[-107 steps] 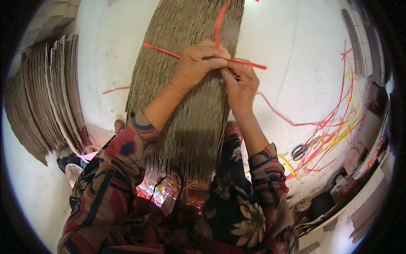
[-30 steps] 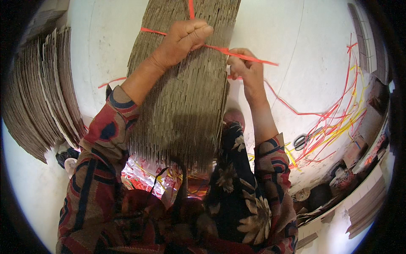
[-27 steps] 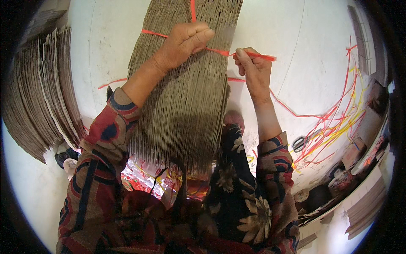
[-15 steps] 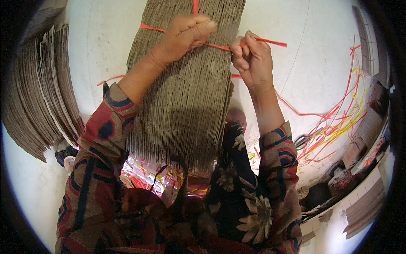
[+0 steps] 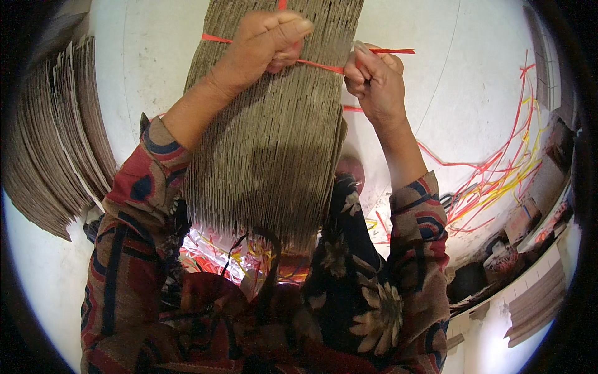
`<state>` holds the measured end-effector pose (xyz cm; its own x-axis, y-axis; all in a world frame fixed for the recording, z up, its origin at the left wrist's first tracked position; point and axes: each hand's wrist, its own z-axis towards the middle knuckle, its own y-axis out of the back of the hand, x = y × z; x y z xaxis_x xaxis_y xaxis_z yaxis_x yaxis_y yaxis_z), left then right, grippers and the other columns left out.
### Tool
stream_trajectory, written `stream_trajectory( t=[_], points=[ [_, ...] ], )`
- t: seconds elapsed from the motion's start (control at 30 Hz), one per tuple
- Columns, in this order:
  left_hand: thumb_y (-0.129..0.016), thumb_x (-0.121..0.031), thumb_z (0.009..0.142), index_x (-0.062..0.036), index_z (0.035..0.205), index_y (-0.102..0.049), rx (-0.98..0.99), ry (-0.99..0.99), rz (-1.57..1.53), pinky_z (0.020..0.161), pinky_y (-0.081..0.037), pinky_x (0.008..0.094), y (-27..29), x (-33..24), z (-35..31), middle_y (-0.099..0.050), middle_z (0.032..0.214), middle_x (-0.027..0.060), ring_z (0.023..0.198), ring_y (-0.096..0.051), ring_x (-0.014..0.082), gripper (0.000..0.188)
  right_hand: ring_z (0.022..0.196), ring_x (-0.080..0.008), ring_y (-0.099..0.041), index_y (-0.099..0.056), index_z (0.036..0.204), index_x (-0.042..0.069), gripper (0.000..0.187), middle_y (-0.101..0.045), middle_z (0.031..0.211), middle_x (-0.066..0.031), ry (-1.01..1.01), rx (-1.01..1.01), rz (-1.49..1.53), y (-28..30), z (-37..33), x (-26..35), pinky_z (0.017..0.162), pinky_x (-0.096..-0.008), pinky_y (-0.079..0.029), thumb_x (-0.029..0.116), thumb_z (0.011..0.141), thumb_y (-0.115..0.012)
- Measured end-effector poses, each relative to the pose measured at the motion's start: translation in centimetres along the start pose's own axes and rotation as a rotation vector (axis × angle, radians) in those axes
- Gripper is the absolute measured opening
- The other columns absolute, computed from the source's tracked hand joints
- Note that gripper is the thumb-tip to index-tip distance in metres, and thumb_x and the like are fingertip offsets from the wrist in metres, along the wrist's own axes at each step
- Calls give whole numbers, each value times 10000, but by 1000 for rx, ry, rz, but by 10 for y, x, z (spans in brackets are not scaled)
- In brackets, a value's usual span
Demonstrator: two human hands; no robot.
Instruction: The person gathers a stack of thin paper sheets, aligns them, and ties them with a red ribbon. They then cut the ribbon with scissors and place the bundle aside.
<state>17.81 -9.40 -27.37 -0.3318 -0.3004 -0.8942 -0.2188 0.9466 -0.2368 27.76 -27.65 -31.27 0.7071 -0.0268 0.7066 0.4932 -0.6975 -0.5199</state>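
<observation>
A tall stack of grey-brown cardboard sheets [image 5: 268,149] stands on edge in front of me. Red plastic strapping [image 5: 322,66] runs across its upper part, with another strand crossing it near the top. My left hand [image 5: 268,40] is closed in a fist on the strap, over the middle of the stack. At the stack's right edge my right hand [image 5: 377,78] is closed, gripping the same strap, and its loose end sticks out to the right past the fingers.
Another cardboard stack [image 5: 59,137] stands at the left. Loose red and yellow straps [image 5: 498,171] lie on the floor [image 5: 430,81] at the right, with scissors [image 5: 447,199] among them. More strap scraps [image 5: 215,258] lie below the stack, near my lap.
Both hands stay closed on the strap. My left hand has shifted slightly left and up, and my right forearm has moved a little to the right.
</observation>
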Motion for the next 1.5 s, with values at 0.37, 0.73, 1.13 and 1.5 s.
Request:
stream_trajectory(
  t=[0.37, 0.73, 1.13, 1.5],
  points=[
    [-570, -232, 842, -25, 754, -532, 139, -647, 912, 626, -446, 432, -105, -8, 13, -576, 739, 150, 682, -571, 345, 228, 541, -95, -480, -570, 733, 55, 156, -528, 634, 5, 211, -275, -25, -4, 11, -23, 467, -234, -374, 143, 862, -576],
    [-549, -306, 860, -2, 928, -585, 336, -283, 1319, 674, -465, 410, -98, -51, 93, -617, 806, 188, 759, -595, 345, 313, 769, -142, -548, -637, 946, -8, 149, -626, 891, -60, 190, -33, 147, -5, -14, -31, 674, -265, -427, 98, 843, -630],
    [-633, -147, 738, -87, 920, -636, 170, -498, 1564, 713, -471, 327, -30, -25, 18, -588, 805, 63, 778, -543, 281, 192, 839, -164, -601, -647, 973, -44, 190, -656, 916, -90, 200, 84, 190, 1, -12, -26, 784, -267, -464, 92, 845, -617],
    [-606, -184, 837, -10, 896, -661, 170, 141, 307, 399, -370, 176, -26, -32, 7, -582, 694, 2, 511, -488, 26, 191, 794, -146, -609, -663, 879, -46, 123, -665, 864, -97, 218, 131, 84, 10, -11, -13, 758, -259, -485, -41, 758, -640]
  ],
)
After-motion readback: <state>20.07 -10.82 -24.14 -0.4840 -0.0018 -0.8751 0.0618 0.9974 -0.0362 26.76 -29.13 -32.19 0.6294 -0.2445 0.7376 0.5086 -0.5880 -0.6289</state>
